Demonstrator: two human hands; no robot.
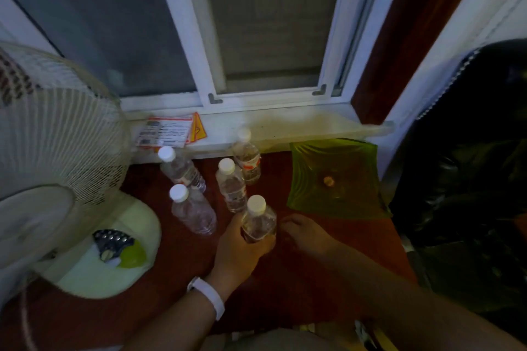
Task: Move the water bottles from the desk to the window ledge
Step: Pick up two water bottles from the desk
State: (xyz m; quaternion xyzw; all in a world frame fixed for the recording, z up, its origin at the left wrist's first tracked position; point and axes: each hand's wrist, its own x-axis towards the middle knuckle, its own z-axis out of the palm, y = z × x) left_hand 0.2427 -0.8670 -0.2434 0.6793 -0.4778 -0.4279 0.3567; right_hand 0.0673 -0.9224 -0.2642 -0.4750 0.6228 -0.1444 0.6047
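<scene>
Several clear water bottles with white caps stand on the dark red desk (176,262). My left hand (239,248) grips the nearest bottle (258,219) around its lower body. My right hand (305,232) hovers just right of that bottle with fingers loosely curled, holding nothing. Other bottles stand behind: one at the left front (192,211), one at the back left (181,169), one in the middle (231,185) and one (246,155) closest to the white window ledge (299,125).
A white desk fan (54,134) fills the left side, its base (114,262) on the desk. A green square dish (336,179) sits right of the bottles. Papers with an orange sticker (171,131) lie on the ledge's left. A dark chair (467,179) stands at right.
</scene>
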